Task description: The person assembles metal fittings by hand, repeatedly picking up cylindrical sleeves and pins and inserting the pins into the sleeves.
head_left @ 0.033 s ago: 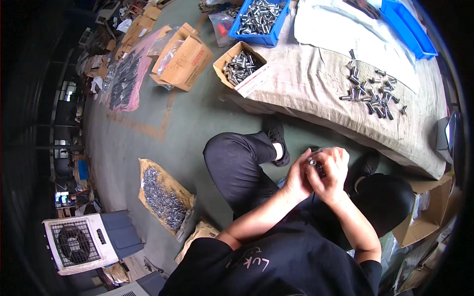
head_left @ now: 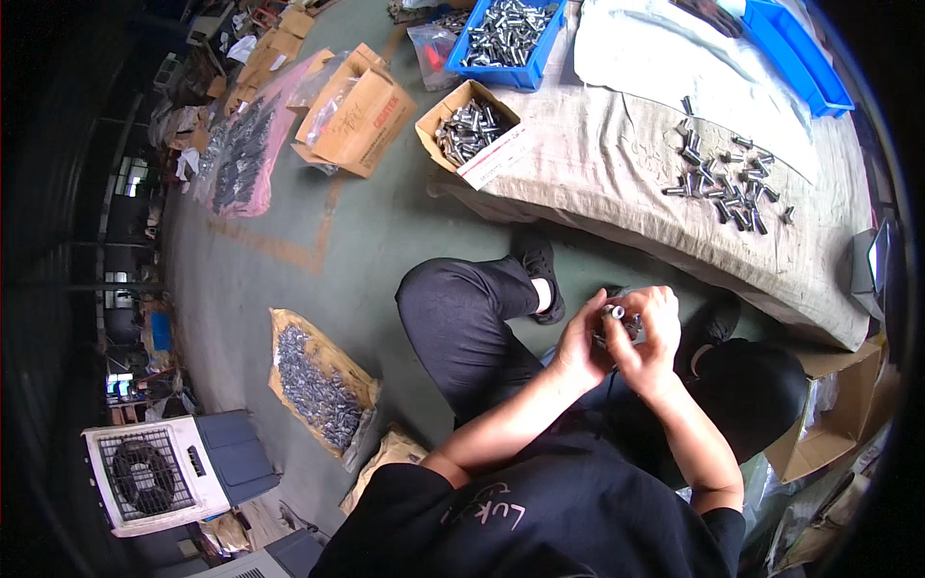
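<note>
Metal pieces (head_left: 617,312) held between the two hands, over the lap, on the person's side of the bench (head_left: 588,144) edge. Left hand (head_left: 581,345) cupped along their left side, fingers curled in; right hand (head_left: 653,337) wraps the other side, thumb toward the left hand, fingers bent over. Both hands partly closed, both seem to have hold of the pieces; which finger grips which piece, can't tell. Palms mostly hidden.

Pieces look small, shiny, silver-grey. One round end faces up, brightest spot, pale rim; darker grey metal just beside it, near the right fingers. Rest covered by fingers, so full shape and count unclear.

Around: loose bolt-like parts (head_left: 737,193) scattered on the bench cloth, well apart from the hands, silver with dark shading, lying at mixed angles. White sheet (head_left: 674,63) behind them. Blue bin (head_left: 501,75) at the back, heaped with similar parts; open carton (head_left: 493,164) at the bench corner, also holding shiny parts. On the floor to the left, brown paper (head_left: 362,385) carries a spread of small grey parts (head_left: 316,390). Boxy fan unit (head_left: 149,477) farther left.
</note>
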The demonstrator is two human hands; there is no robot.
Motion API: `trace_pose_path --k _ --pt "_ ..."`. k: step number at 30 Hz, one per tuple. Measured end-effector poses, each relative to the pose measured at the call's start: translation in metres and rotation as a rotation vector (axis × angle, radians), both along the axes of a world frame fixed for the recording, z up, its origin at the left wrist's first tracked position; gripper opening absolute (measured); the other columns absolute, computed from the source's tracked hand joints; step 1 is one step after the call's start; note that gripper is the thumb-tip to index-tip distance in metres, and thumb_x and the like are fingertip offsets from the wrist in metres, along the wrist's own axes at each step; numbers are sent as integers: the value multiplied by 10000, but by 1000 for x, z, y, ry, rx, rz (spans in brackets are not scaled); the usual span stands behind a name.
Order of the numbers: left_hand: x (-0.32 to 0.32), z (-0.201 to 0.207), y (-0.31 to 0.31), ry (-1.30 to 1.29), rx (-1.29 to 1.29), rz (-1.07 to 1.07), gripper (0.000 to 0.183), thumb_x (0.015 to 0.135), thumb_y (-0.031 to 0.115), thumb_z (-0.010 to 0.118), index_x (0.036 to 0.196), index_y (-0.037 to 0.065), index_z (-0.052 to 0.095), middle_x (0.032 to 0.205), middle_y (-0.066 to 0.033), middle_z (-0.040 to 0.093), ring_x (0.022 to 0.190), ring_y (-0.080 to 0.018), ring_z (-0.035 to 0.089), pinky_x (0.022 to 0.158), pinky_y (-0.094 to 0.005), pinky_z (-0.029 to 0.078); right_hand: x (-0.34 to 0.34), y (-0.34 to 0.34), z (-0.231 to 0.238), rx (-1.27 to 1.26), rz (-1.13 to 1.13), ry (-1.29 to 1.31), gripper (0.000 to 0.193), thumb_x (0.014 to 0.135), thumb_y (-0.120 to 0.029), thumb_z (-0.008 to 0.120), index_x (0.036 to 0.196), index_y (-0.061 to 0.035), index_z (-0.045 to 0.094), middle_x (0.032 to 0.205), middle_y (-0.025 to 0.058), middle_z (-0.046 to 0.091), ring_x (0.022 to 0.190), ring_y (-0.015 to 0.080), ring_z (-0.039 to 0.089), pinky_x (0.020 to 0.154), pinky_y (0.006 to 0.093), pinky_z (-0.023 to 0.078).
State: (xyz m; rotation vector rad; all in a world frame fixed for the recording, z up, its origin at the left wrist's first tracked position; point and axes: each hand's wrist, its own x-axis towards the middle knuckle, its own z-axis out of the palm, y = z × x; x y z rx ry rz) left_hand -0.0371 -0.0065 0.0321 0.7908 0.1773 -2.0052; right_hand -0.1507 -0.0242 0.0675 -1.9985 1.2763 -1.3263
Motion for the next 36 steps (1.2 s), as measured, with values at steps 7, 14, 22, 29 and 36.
trace_pose_path --k 7,14,22,29,36 --pt "14 -12 2 97 296 40 218 878 298 529 853 82 553 666 -24 567 480 -116 455 344 -194 278 -1 -9 -32 1049 76 -1390 180 834 -134 589 947 2 555 767 62 563 611 112 513 556 238 429" --pt "55 6 -24 -187 40 -3 166 906 163 473 989 41 549 758 -50 493 700 -180 534 593 -261 505 -46 -33 -24 792 103 -1378 212 836 -177 580 967 -12 558 775 44 548 631 116 459 585 255 379" --pt "48 6 -21 -252 -220 -314 272 920 239 480 1062 14 537 697 -42 531 557 -122 507 391 -198 344 -48 -25 -25 812 97 -940 203 808 -81 623 982 25 618 795 48 618 644 87 523 617 220 424" --pt "42 12 -11 -587 -341 -264 287 849 151 610 1067 -24 546 758 -63 592 527 -77 518 396 -165 332 -19 -4 -37 893 222 -780 192 812 -57 635 998 -11 631 872 -4 625 774 52 533 722 206 437" --pt "48 18 -9 -833 -461 -186 247 803 36 631 1040 -11 582 780 -45 605 559 -57 521 449 -166 382 -11 1 -38 893 229 -859 219 799 -38 642 1014 0 628 880 23 609 749 78 540 677 217 449"
